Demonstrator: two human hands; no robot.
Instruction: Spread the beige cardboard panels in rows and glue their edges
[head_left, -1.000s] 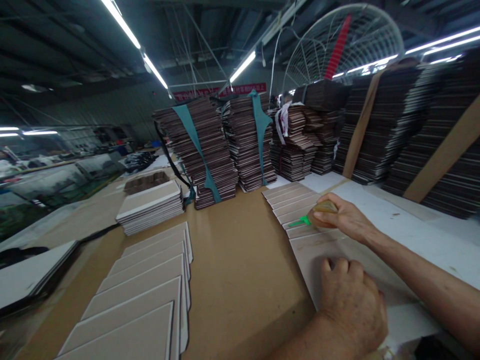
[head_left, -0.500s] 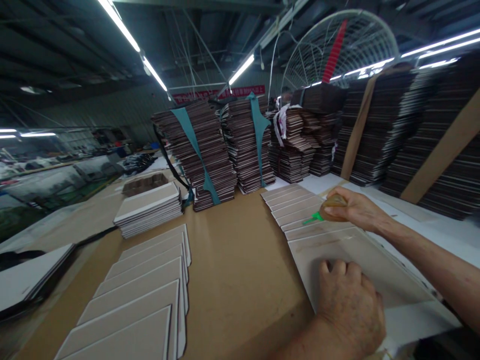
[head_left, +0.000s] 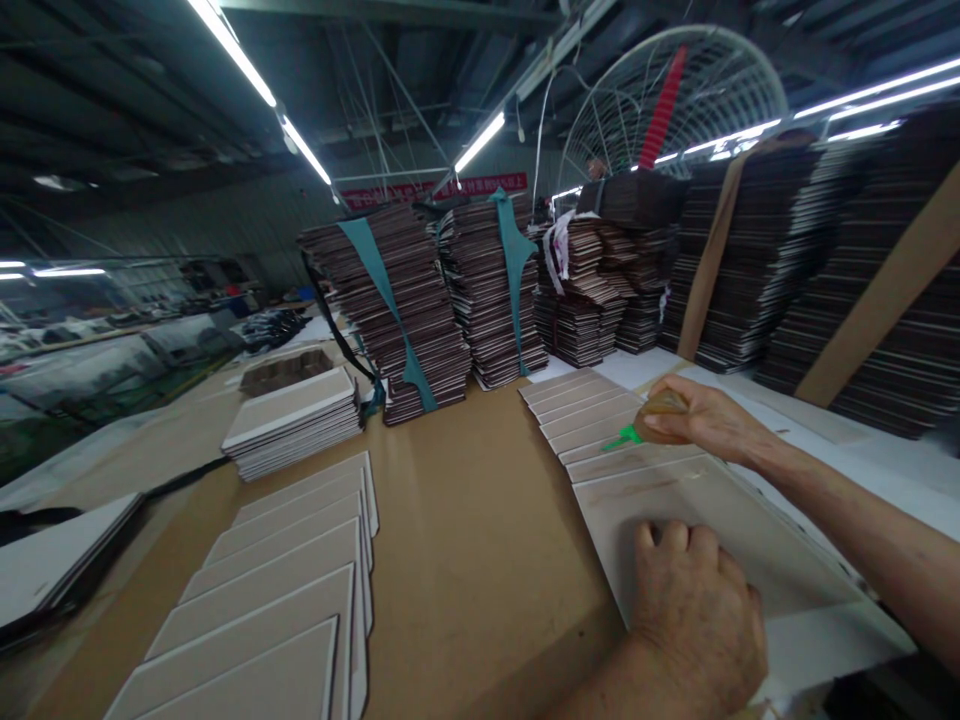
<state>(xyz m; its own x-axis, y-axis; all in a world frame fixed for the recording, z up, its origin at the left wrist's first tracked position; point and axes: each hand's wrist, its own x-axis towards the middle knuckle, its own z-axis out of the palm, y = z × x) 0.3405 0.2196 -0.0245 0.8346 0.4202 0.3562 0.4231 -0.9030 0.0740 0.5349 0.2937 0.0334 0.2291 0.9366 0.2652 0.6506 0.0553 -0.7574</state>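
Right hand (head_left: 701,418) grips squeeze bottle (head_left: 661,416), probably light, soft, best held mid-body; left hand (head_left: 694,610) curled on panel (head_left: 776,545) beneath, grip unclear

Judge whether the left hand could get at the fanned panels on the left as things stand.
Probably yes: the left hand, no tool showing in it, rests on a panel, and flat brown tabletop lies between it and those fanned panels.

a brown tabletop (head_left: 465,540) bears a left board row (head_left: 274,580), a right board row (head_left: 619,500) and teal-strapped stacks (head_left: 431,310).
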